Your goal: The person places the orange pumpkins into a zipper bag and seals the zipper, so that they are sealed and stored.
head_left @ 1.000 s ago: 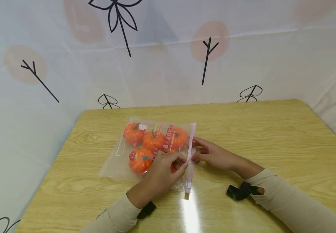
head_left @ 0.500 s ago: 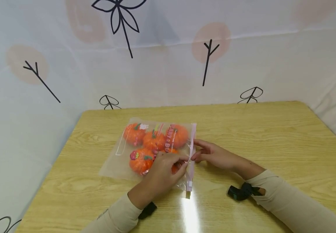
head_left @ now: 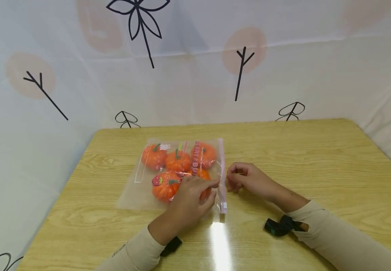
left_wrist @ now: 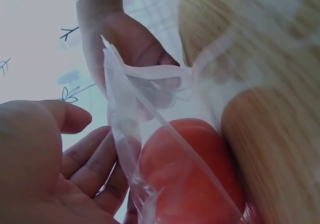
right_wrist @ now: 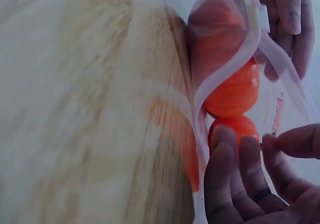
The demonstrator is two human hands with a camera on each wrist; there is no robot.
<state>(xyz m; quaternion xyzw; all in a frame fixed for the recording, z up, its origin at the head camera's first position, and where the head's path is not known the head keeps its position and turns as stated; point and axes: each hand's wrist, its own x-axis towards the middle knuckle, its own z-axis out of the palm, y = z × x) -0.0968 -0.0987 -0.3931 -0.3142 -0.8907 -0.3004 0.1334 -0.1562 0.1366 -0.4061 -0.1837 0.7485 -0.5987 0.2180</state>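
Observation:
A clear printed zip bag (head_left: 129,197) lies on the table with several orange toy pumpkins (head_left: 165,186) inside. Its pink zip edge (head_left: 222,162) faces right, and a white slider (head_left: 224,205) sits at the near end. In the right wrist view the two zip strips (right_wrist: 225,73) stand apart, so the mouth gapes. My left hand (head_left: 185,201) rests over the bag's near right part, its thumb and index finger apart, hiding some pumpkins. Just right of the zip edge, my right hand (head_left: 251,182) has loosely bent fingers with nothing between them.
The wood-grain table (head_left: 300,158) extends right of the bag and behind it. A white cloth (head_left: 195,82) with plant drawings hangs along the back. Black wrist straps (head_left: 280,226) sit at both sleeves.
My right hand has let go of the zip edge and drawn slightly right, fingers bending. My left thumb and index finger have parted from the edge. The bag's mouth edge has shifted slightly.

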